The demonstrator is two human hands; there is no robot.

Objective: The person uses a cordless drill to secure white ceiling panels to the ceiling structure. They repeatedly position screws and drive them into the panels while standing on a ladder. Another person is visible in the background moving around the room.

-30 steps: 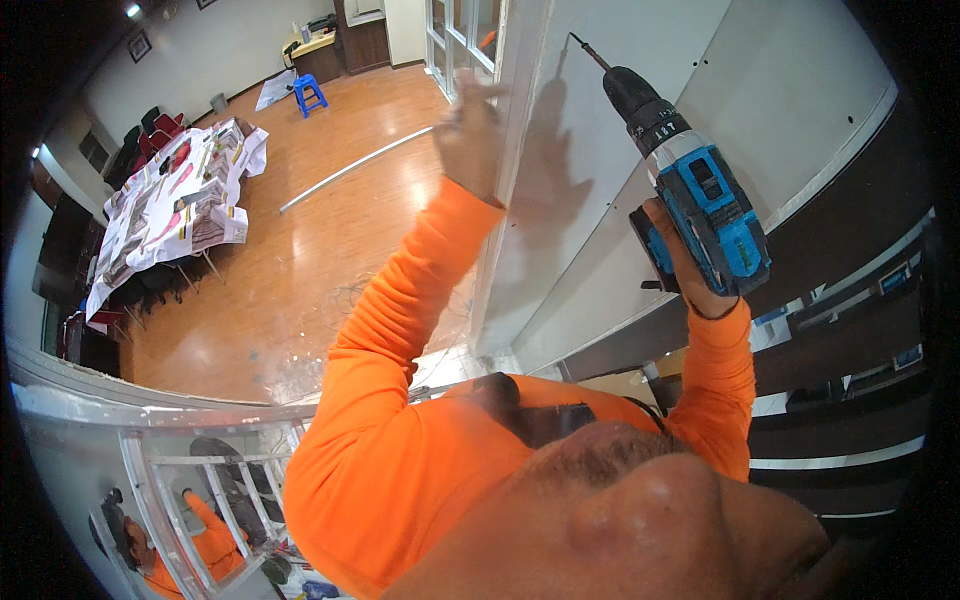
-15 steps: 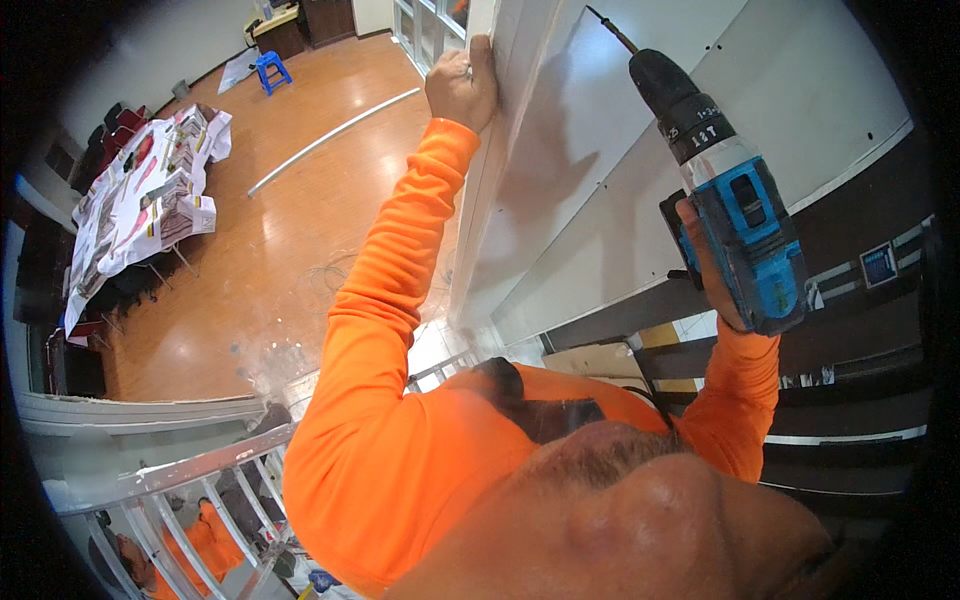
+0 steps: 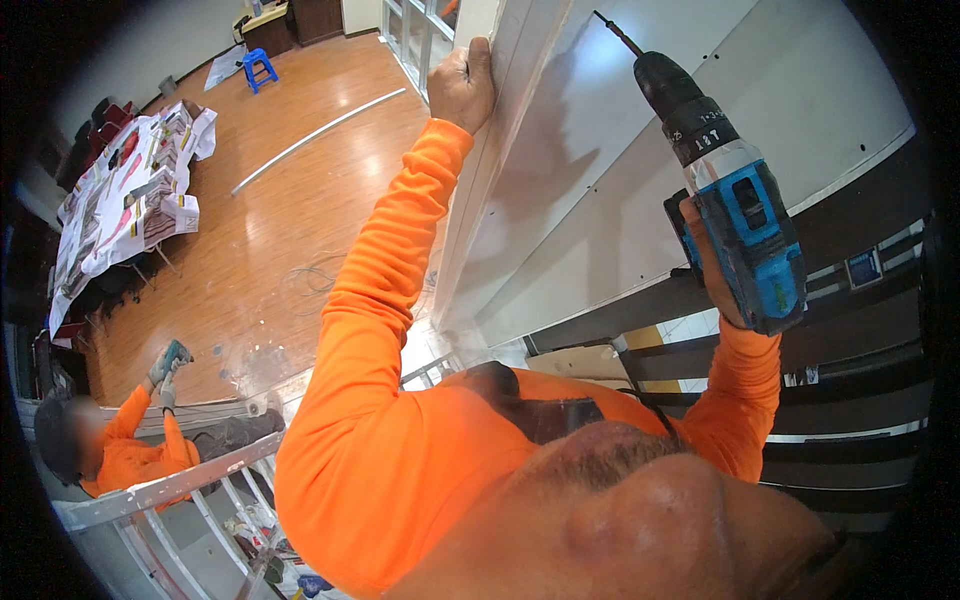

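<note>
A blue and black cordless drill point(image 3: 748, 235) is in my right hand point(image 3: 712, 265), whose fingers wrap round its grip. The drill's long thin bit point(image 3: 620, 33) slants up to the left in front of a pale wall panel point(image 3: 640, 150). I cannot tell whether its tip touches the panel. With its arm raised, my left hand point(image 3: 462, 85) is closed round the white edge post point(image 3: 490, 130) of the panel. Its fingertips are partly hidden. Small dark screw heads point(image 3: 712, 57) dot the panel along its seams.
A white-painted railing point(image 3: 180, 487) runs at lower left. Beyond it, a co-worker point(image 3: 150, 455) in orange holds a tool in gloved hands. On the wooden floor point(image 3: 270, 240) lie a long white strip point(image 3: 320, 140) and loose wire. A covered table point(image 3: 130, 190) and blue stool point(image 3: 260, 70) stand farther off. Dark slats point(image 3: 850, 350) are right.
The co-worker at lower left has come further into view, with gloved hands and a tool now showing. The view has shifted slightly; my hands keep their hold on the drill and post.
</note>
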